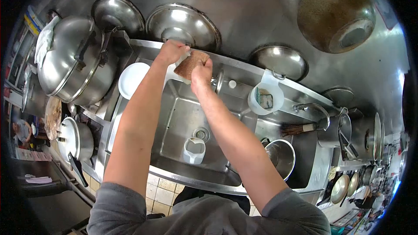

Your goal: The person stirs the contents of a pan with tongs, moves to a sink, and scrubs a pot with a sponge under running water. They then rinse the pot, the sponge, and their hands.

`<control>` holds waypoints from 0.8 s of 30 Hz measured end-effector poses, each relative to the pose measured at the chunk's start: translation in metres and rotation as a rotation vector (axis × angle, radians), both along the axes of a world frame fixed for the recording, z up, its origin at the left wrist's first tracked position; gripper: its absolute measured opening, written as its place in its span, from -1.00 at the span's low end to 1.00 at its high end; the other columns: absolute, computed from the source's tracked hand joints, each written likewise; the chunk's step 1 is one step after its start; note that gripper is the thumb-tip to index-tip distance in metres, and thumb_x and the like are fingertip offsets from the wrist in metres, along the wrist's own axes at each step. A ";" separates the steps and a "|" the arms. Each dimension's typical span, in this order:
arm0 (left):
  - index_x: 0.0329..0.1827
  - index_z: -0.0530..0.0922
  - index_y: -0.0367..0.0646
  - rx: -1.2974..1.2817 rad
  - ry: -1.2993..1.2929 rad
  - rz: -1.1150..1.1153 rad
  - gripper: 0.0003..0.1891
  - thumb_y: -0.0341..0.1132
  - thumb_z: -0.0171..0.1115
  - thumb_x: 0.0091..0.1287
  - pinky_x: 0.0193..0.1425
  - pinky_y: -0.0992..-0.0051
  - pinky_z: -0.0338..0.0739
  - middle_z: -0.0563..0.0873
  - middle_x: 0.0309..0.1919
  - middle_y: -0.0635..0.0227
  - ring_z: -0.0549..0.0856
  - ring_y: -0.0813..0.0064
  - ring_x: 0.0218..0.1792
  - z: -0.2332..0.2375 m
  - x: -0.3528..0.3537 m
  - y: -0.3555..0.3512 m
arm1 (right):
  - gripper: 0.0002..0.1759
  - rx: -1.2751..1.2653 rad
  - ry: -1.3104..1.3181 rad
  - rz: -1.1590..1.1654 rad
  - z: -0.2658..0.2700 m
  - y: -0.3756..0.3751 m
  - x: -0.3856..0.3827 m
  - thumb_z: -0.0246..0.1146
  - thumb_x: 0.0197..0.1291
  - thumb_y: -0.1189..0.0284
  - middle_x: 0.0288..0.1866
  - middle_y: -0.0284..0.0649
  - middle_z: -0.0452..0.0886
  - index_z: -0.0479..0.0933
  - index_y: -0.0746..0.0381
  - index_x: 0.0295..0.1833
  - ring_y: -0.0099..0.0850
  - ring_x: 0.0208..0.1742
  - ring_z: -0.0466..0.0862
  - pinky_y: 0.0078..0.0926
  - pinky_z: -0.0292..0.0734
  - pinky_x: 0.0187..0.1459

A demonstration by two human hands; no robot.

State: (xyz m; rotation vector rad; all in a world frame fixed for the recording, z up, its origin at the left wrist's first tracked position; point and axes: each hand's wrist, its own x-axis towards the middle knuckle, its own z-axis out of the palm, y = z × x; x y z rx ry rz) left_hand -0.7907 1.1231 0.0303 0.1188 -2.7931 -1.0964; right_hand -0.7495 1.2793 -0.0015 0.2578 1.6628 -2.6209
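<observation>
Both my arms reach to the back ledge of a steel sink (174, 124). My right hand (201, 76) grips a brown, rough-looking pad or block (188, 64) by its right side. My left hand (174, 52) is closed at the upper left of the brown piece, on something whitish that is mostly hidden. A faucet (219, 82) stands just right of my right hand. Down in the basin, near the drain (201, 134), sits a white cut-open container (194, 151). White plates (133, 80) lie left of the basin.
A white holder with a sponge (264, 100) hangs right of the faucet. Farther right are a steel pot (281, 159), a brush (300, 129) and a second faucet (315, 106). Large lidded pots (72, 61) stand at left; a wok (335, 13) hangs upper right. Distant people are visible.
</observation>
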 end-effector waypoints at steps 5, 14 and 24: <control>0.23 0.73 -0.10 0.804 0.238 0.331 -0.64 -0.20 0.38 0.43 0.02 0.33 0.64 0.76 -0.15 0.32 0.72 0.32 -0.17 -0.050 0.033 -0.001 | -0.69 0.476 0.125 0.069 -0.011 0.016 0.058 0.04 0.57 0.45 0.19 0.04 0.66 0.38 0.28 0.32 -0.12 0.24 0.65 -0.16 0.52 0.26; 0.73 -0.10 -0.30 0.370 0.458 0.102 0.20 -0.33 0.65 0.20 0.63 0.11 0.28 0.20 0.62 -0.13 0.34 -0.02 0.56 -0.187 0.040 0.020 | -0.57 0.280 -0.247 0.094 -0.128 0.253 0.235 0.12 0.48 0.53 0.17 -0.18 0.65 0.44 0.26 0.42 -0.37 0.24 0.62 -0.35 0.54 0.27; 0.13 0.49 -0.29 0.386 0.395 0.384 -0.72 -0.56 0.20 0.38 0.21 0.33 0.51 0.59 0.01 0.29 0.57 0.39 0.02 -0.184 0.230 0.189 | -0.76 0.773 -0.335 -0.606 -0.162 0.613 0.344 0.25 0.40 0.49 -0.07 -0.18 0.76 0.60 0.29 0.12 -0.34 -0.01 0.74 -0.30 0.60 0.09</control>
